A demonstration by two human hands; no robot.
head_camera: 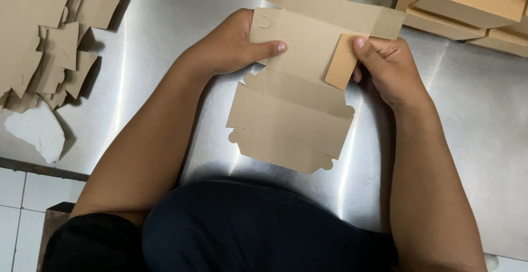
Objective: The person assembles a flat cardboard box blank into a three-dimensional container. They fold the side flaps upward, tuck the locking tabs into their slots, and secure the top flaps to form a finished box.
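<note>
Flat cardboard box blank (291, 112) held over the steel table (467, 118). Left hand (231, 46) pinching its left edge, right hand (388, 66) pinching a side flap (342, 62) folded inward. Only that flap turned; other panels still flat. Folded boxes (473, 2) top right.

At mid-frame the left hand (231, 46) and right hand (388, 68) hold a flat brown cardboard box blank (291, 112) over the steel table (467, 118), the right thumb pressing its side flap (342, 63) inward. Loose cardboard blanks (49, 41) lie upper left, folded boxes (473, 2) upper right
</note>
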